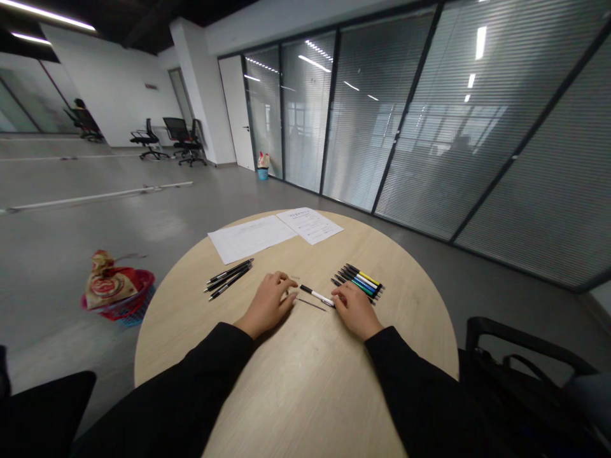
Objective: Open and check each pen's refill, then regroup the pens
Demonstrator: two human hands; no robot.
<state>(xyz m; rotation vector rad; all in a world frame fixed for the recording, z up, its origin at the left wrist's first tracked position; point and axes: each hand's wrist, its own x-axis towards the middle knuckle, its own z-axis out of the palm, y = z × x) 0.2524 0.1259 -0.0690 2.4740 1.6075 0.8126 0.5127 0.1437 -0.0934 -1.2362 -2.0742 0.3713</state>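
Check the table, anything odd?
A thin dark rod, maybe a pen refill, lies loose on the table beside a white-and-black pen at the right hand, unlike the neatly lined-up pens.

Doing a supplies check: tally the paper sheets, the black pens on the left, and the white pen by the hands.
Paper sheets: 2
Black pens: 3
White pen: 1
Total: 6

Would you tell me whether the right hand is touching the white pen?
Touching: the head view shows the end of the white pen tucked under the right hand.
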